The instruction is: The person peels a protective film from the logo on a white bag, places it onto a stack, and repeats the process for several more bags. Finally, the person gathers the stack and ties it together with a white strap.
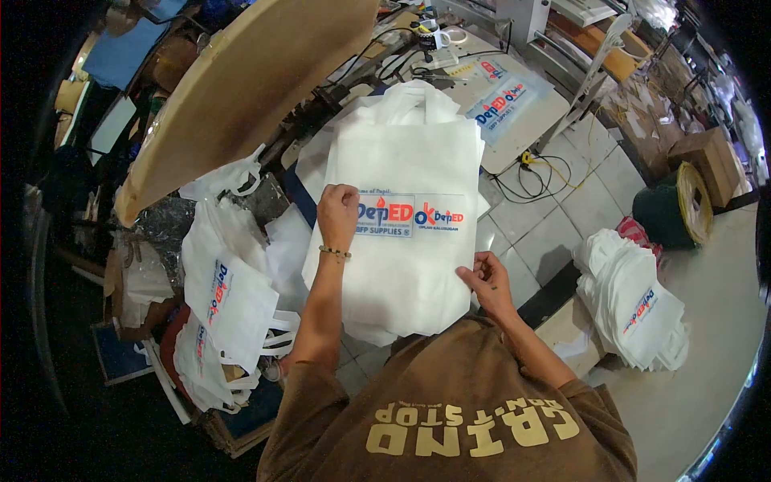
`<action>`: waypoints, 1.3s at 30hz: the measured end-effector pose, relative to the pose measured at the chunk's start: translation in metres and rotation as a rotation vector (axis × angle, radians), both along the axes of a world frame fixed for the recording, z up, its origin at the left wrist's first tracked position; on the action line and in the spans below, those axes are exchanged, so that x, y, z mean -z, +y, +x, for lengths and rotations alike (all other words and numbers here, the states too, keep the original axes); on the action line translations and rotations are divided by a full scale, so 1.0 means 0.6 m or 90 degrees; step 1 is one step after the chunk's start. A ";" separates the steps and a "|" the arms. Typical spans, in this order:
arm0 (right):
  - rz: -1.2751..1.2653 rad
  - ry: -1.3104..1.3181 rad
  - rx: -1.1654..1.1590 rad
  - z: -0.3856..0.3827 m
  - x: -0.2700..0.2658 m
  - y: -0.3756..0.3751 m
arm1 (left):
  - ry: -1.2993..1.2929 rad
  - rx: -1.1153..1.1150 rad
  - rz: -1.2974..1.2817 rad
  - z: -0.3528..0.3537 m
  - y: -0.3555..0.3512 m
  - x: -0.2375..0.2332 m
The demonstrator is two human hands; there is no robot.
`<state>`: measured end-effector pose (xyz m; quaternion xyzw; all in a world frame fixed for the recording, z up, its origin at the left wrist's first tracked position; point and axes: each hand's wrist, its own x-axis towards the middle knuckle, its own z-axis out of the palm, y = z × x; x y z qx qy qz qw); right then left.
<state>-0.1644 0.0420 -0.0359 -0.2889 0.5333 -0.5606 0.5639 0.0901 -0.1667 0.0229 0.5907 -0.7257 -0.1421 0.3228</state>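
A white fabric tote bag (401, 281) lies on top of a stack of similar bags in front of me, its handles toward the far end. A rectangular film (440, 210) with blue and red "DepED" lettering lies across its middle. My left hand (338, 210) is closed at the film's left edge, fingers curled in a pinch; the fingertips are partly hidden. At the bag's lower right edge, my right hand (487, 281) grips the fabric between thumb and fingers.
Printed film sheets (506, 100) lie on a board at the upper right. Printed bags hang in a pile (229, 289) at left; another stack (630, 301) sits on the right-hand table. A large tan panel (249, 96) rises at upper left. Cables (546, 173) trail over the tiled floor.
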 end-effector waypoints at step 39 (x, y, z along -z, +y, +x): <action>0.011 -0.003 0.073 0.001 -0.020 -0.003 | -0.099 0.211 -0.230 -0.040 0.174 0.007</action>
